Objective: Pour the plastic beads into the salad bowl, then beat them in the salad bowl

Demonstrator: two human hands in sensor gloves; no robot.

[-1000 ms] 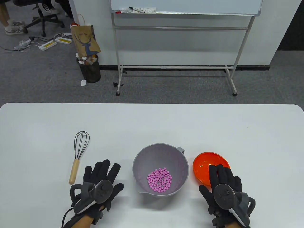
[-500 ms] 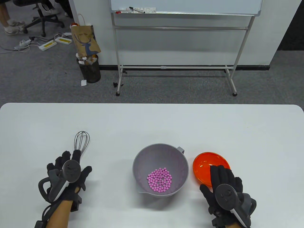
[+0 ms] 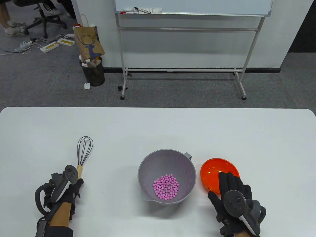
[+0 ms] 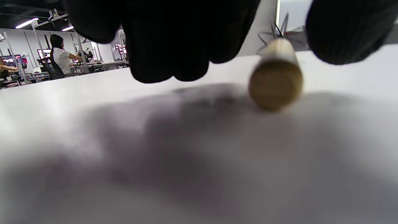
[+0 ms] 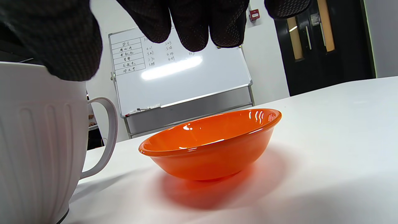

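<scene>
The grey salad bowl (image 3: 150,161) stands mid-table with pink plastic beads (image 3: 166,186) heaped in its bottom. Right of it is an orange bowl (image 3: 211,170), holding nothing that I can see. My right hand (image 3: 228,179) lies flat with straight fingers over that bowl's near rim; in the right wrist view the fingertips (image 5: 192,31) hang above the orange bowl (image 5: 211,146) without touching it. A whisk (image 3: 84,148) with a wooden handle (image 3: 79,169) lies on the left. My left hand (image 3: 75,184) covers the handle's near end; fingers (image 4: 174,46) and thumb (image 4: 342,31) straddle the handle (image 4: 275,81) with gaps.
The white table (image 3: 158,128) stretches wide behind the bowls. Beyond its far edge are a whiteboard stand (image 3: 182,70), a wire bin (image 3: 93,72) and a paper bag on the carpet. The grey bowl's side and handle (image 5: 102,137) stand just left of the orange bowl.
My left hand has moved left from beside the grey bowl to the whisk and come down over its handle. The right hand has stayed at the orange bowl.
</scene>
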